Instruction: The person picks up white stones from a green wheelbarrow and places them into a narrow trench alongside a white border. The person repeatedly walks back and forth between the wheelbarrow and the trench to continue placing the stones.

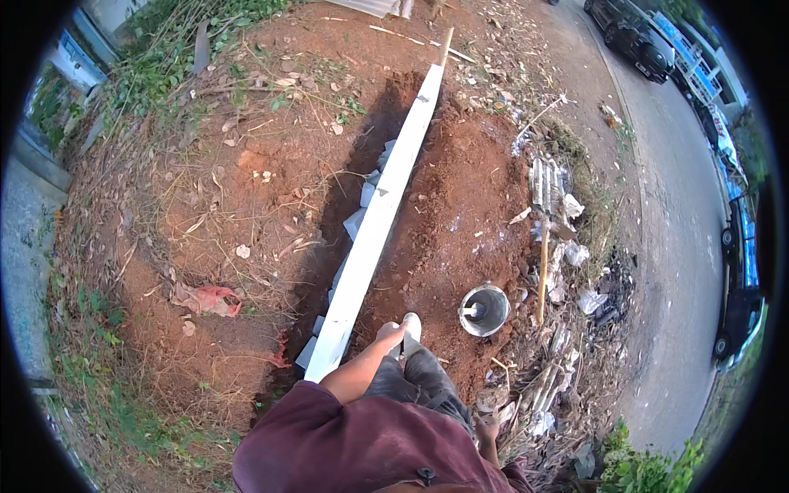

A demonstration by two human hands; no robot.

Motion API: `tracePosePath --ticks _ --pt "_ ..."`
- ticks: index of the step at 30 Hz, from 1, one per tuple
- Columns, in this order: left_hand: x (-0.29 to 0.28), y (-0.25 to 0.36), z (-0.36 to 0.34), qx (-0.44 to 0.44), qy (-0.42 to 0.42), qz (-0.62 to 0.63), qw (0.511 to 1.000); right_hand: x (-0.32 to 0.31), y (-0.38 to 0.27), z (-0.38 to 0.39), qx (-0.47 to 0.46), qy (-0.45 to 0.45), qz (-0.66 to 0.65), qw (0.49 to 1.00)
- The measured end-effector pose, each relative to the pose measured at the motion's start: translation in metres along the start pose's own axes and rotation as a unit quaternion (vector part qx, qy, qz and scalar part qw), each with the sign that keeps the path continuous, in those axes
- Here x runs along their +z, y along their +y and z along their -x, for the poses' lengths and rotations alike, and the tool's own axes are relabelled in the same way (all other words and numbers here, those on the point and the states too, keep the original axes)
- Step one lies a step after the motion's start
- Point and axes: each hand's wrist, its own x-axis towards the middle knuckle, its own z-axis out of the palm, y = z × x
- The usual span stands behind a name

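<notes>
Trench (339, 205): dug, open, no backfill seen; work judged part-done. White board (374, 234): set lengthwise along trench, near end by L sleeve (296, 407), far end by wooden stick (446, 48); contact w/ blocks cannot be told. Bucket (496, 317): on soil (464, 209) R of board, tool handle (473, 311) inside, apparently not in use. Pale blocks (354, 223): in trench beside/below board, row uneven, judged incomplete. L hand (389, 334): looks part-curled nr shoe (412, 324); hold, if any, cannot be told. R hand (486, 428): low by trousers (429, 380), opening and hold unclear
</notes>
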Motion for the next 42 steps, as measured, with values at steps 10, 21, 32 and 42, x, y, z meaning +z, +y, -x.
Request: tracePosePath --ticks 10,21,32,42 --pt "0.027 -0.038 0.052 0.100 -0.090 -0.198 0.971 0.065 0.078 0.158 0.224 0.123 -0.277 0.926" --pt "0.219 -0.097 0.176 0.322 -0.093 -0.720 0.607 0.262 0.298 0.470 0.587 0.303 -0.532 0.530" --pt "0.548 -0.292 0.396 0.522 -0.340 -0.733 0.274 0.343 0.331 0.616 0.595 0.463 -0.657 0.008" --pt "0.712 -0.465 0.436 0.481 -0.355 -0.799 -0.071 0.384 0.530 0.680 0.542 0.505 -0.663 -0.110"
